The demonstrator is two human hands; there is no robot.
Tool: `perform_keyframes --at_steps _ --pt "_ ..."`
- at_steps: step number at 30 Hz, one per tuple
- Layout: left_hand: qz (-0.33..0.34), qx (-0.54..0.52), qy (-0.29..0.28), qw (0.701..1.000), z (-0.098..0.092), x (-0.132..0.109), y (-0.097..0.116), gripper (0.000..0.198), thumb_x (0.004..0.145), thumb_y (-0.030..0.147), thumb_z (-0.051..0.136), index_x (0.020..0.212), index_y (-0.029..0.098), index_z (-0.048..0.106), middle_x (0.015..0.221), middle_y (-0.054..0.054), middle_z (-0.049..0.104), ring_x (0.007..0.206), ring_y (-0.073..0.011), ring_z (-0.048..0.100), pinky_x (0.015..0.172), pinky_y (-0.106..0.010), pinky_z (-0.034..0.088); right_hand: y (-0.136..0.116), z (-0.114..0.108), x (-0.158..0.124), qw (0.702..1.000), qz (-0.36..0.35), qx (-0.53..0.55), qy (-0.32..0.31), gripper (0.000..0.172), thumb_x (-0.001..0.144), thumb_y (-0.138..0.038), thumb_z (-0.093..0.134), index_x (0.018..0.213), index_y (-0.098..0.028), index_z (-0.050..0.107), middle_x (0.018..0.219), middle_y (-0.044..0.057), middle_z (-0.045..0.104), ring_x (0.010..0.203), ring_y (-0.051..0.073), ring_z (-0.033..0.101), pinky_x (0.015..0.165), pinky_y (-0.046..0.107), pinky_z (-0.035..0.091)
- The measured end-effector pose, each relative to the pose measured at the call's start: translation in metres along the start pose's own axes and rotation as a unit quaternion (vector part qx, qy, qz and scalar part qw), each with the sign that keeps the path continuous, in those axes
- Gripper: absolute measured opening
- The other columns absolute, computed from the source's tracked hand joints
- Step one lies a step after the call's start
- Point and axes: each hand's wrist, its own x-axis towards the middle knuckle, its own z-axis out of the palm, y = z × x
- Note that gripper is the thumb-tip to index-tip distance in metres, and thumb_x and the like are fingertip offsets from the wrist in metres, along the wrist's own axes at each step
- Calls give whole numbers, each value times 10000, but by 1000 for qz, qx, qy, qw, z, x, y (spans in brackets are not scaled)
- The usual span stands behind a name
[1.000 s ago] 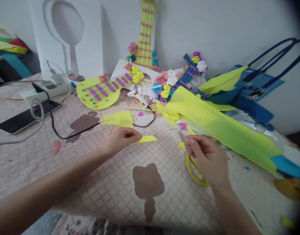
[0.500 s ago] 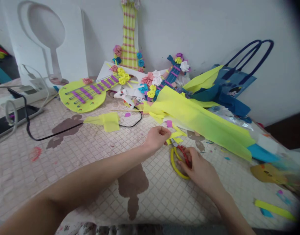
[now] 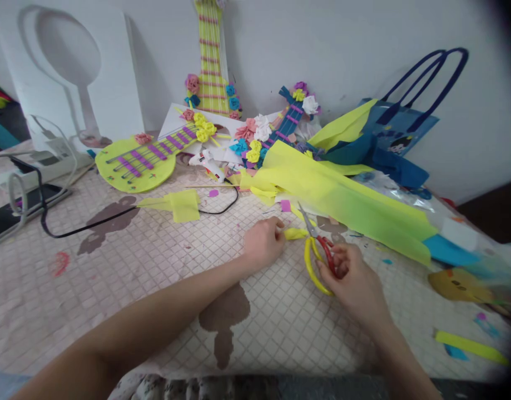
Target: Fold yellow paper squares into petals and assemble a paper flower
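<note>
1. Your right hand (image 3: 353, 273) holds the scissors (image 3: 312, 232) by the handles, thumb near the yellow loop and fingers at the red 1. The 2 blades lie close together, pointing away from you and to the left.
2. Your left hand (image 3: 264, 243) is narrow, fingers curled in, and it seems to pinch the near end of a yellow strip (image 3: 296, 234). Your fingertips are partly hidden, so you cannot tell how firm that hold is.
3. The strip lies between your left fingers and the scissors' pivot, over the patterned tablecloth (image 3: 155, 294). Whether its free end touches the cloth is hard to tell.
4. Expect the strip to be very light and soft, probably crepe-like paper: it should bend, crease and perhaps tear easily. Take it flat between thumb and forefinger at the end away from the blades, and pinch gently.
5. Expect the scissors to be stiff and the heavier of the 2. Grip the loops, keeping skin off the sharp metal.
6. The big yellow sheet (image 3: 334, 203) beyond your hands looks just as thin; lift it by an edge, with light support, so it does not crumple.
</note>
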Motion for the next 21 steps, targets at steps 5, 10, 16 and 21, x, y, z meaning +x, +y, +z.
perform_keyframes --at_steps 5,10,16,21 --pt "-2 8 -8 1000 -1 0 2 240 757 183 521 973 215 622 802 -14 690 780 -196 615 656 -282 454 2 -13 -1 998 -2 1 58 422 728 -501 606 1013 -215 485 796 28 630 582 169 583 548 282 425" --pt "3 16 -17 1000 1 1 2 297 779 207 516 1069 197 575 827 -57 671 793 -226 613 667 -314 466 -14 -1 -3 998 -29 -50 -21 345 768 -441 577 1016 -221 482 794 28 650 617 199 626 529 274 396" --pt "50 -1 -52 997 -12 -1 -4 325 790 206 516 1112 170 537 833 -68 660 764 -229 619 656 -324 483 -11 8 -2 988 -79 -98 -93 342 818 -437 499 1069 -206 477 876 72 655 629 226 636 498 272 372" --pt "112 34 -46 992 -64 -16 -37 221 758 87 487 922 171 609 977 -72 656 891 -206 608 757 -303 480 -14 -3 -1 995 -75 -52 -42 349 834 -488 491 1041 -207 501 884 73 616 665 211 620 546 306 448"
